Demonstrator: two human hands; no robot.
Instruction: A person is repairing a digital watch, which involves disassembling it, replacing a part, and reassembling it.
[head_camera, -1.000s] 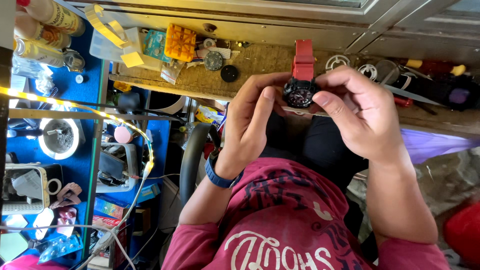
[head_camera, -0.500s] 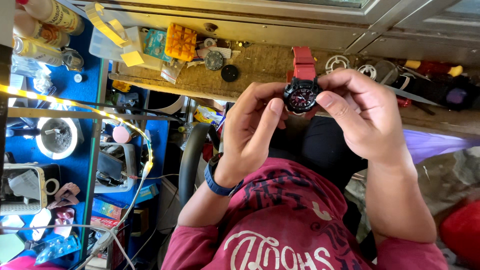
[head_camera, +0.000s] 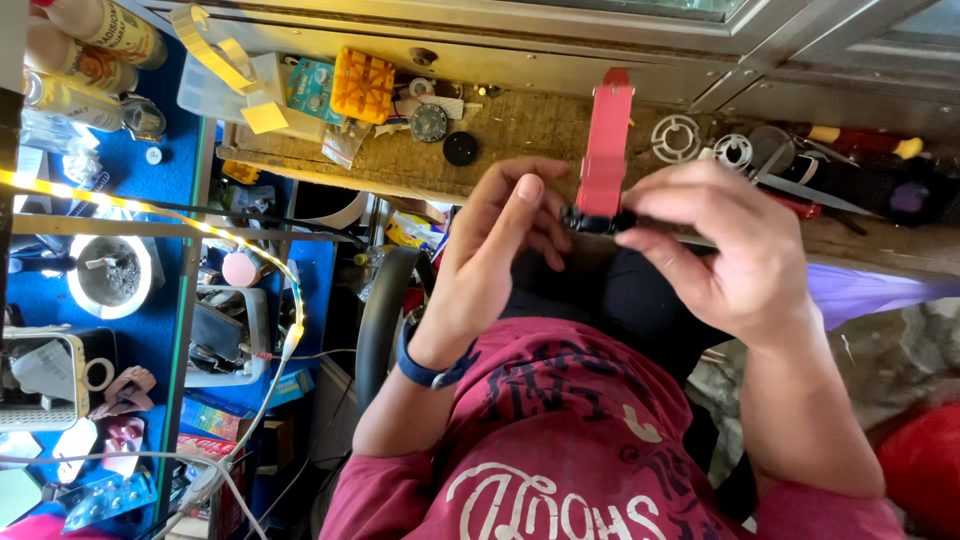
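Observation:
A wristwatch with a black case (head_camera: 596, 219) and a red strap (head_camera: 606, 150) is held edge-on above my lap, its strap pointing away toward the bench. My right hand (head_camera: 722, 255) pinches the case from the right with thumb and fingers. My left hand (head_camera: 497, 255), with a blue band on its wrist, curls its fingers against the left side of the case, thumb raised. The watch face is turned out of sight.
A wooden bench (head_camera: 520, 125) carries a yellow ridged block (head_camera: 362, 85), a loose dial (head_camera: 429, 122), a black disc (head_camera: 460, 148), white rings (head_camera: 675, 137) and handled tools (head_camera: 860, 140). Blue shelves at left hold bottles (head_camera: 95, 35) and a bowl (head_camera: 110, 278).
The watch showed its dark face to the camera before; it is now tilted edge-on. Both hands have shifted slightly with it and the left thumb has lifted.

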